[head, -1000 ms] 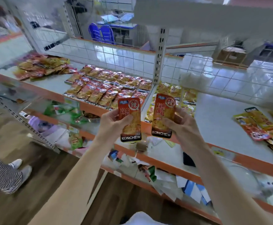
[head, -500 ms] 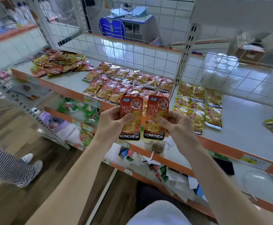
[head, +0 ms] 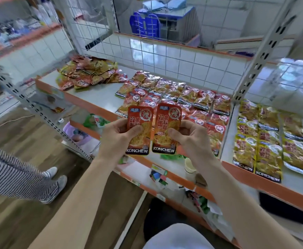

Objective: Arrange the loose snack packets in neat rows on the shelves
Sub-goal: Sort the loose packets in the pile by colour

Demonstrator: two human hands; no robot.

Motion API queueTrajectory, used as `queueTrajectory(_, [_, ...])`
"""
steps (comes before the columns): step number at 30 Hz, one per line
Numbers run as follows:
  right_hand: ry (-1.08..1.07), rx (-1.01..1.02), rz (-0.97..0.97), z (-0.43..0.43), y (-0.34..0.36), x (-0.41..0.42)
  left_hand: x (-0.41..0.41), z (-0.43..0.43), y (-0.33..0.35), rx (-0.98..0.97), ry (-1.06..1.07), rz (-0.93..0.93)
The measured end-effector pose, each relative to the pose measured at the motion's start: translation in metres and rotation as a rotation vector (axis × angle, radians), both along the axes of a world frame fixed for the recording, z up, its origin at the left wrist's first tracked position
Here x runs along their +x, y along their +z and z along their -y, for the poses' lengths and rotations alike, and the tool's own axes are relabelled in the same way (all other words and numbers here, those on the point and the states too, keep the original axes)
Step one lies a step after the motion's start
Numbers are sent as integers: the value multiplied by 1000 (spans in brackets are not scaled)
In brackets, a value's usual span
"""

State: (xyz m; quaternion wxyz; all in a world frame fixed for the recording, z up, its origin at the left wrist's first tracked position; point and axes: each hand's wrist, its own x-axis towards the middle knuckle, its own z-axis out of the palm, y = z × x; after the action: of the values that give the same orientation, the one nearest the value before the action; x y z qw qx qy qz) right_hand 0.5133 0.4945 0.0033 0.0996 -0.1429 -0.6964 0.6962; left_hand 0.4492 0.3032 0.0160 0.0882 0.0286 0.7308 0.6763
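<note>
While my left hand [head: 116, 139] and right hand [head: 190, 139] each pinch a glossy orange foil snack packet [head: 140, 121] at the front edge of the orange-lipped grey shelf [head: 96, 94], fingers [head: 136, 129] clamped mid-side, I judge them light, limp, slippery.

Two orange-red packets [head: 138, 131] with black bottom bands; yellow packets [head: 269, 141] at right; grey shelf [head: 96, 94] edged orange; black-and-white striped trousers [head: 17, 173] at left.

The white shelf [head: 96, 94] with an orange front edge carried a loose heap of packets [head: 87, 72] at its back left, red packets [head: 188, 97] in overlapping rows mid-shelf, and yellow packets [head: 265, 133] in rows beyond the upright post [head: 261, 56].
</note>
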Motion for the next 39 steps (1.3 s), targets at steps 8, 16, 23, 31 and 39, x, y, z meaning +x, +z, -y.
queueTrajectory(8, [6, 27, 30, 21, 5, -79, -78, 26, 13, -42, 15, -7])
queueTrajectory(16, [-12, 15, 29, 31, 4, -145, -137, 40, 7, -40, 28, 35])
queueTrajectory(23, [-27, 17, 71, 33, -2, -169, -169, 42, -2, -43, 31, 45])
queueTrajectory(31, [-132, 76, 106, 38, -11, -190, -215, 46, -16, -70, -47, 84])
queueTrajectory(39, [-350, 154, 159, 67, -21, -215, -276, 54, -43, -177, -174, 107])
